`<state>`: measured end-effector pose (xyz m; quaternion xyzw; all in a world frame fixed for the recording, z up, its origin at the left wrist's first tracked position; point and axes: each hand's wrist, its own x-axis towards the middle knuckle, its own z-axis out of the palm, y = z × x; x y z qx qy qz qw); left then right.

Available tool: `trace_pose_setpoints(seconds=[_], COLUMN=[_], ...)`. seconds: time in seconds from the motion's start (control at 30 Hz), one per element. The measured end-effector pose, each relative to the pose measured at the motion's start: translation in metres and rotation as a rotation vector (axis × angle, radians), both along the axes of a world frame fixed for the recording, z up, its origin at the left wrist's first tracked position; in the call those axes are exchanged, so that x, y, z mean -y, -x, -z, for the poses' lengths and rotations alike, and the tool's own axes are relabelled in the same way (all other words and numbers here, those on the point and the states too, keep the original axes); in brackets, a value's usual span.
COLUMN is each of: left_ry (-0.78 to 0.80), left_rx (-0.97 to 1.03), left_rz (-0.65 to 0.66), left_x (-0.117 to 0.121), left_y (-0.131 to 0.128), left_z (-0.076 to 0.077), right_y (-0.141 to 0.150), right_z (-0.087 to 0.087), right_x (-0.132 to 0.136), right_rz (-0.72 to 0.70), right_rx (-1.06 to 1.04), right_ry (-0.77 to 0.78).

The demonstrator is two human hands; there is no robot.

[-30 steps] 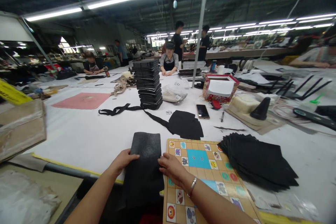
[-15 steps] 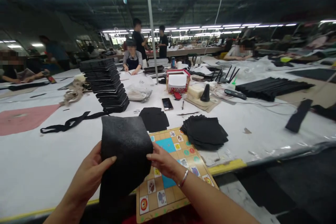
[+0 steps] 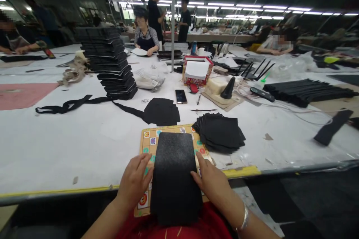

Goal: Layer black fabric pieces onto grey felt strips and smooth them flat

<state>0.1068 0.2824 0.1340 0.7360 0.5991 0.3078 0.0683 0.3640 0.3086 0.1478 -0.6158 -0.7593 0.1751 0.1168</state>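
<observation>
A black rectangular sheet [image 3: 176,175], like leather or coated fabric, lies lengthwise on a patterned board [image 3: 148,147] with animal pictures. The sheet's near end hangs over the board's edge, above red cloth at my lap. My left hand [image 3: 134,179] is along the sheet's left edge, fingers stretched and apart from the thumb. At the opposite edge my right hand [image 3: 211,177] has its fingers extended, the thumb at the sheet's border. Just beyond the board are a pile of black cut pieces [image 3: 221,132] and another black piece [image 3: 162,112].
A tall stack of black pieces [image 3: 112,63] stands at left, a black strap [image 3: 73,104] before it. Farther back are a phone [image 3: 181,96], a red box [image 3: 197,71] and a black cone [image 3: 228,89]. A co-worker [image 3: 146,37] sits across the table.
The black sheet, held raised and bent by both hands before, is now flat on the board. My hands have loosened to its two sides. The view has tilted down.
</observation>
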Motion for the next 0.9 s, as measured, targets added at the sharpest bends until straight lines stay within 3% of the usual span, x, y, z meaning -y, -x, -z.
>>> trace_pose_setpoints(seconds=[0.13,0.23,0.37,0.63,0.9], left_ry=[-0.029,-0.045,-0.083,-0.013,-0.121], left_rx=[-0.283,-0.310,-0.262,-0.172,-0.207], left_rz=[0.246,0.274,0.271,0.246,0.280], left_x=[0.026,0.033,0.030,0.022,0.014], left_y=[-0.016,-0.026,-0.026,-0.024,-0.022], left_z=[0.006,0.012,0.011,0.008,0.005], right_y=[0.016,0.027,0.030,0.051,0.062], right_z=[-0.002,0.005,0.007,-0.010,-0.015], right_x=[0.014,0.019,0.015,-0.014,-0.029], right_rz=[-0.250,-0.380,-0.402,-0.392,-0.442], right_rx=[0.073,0.073,0.112,0.086,0.153], right_ry=[-0.193,-0.174,-0.102,-0.051,0.021])
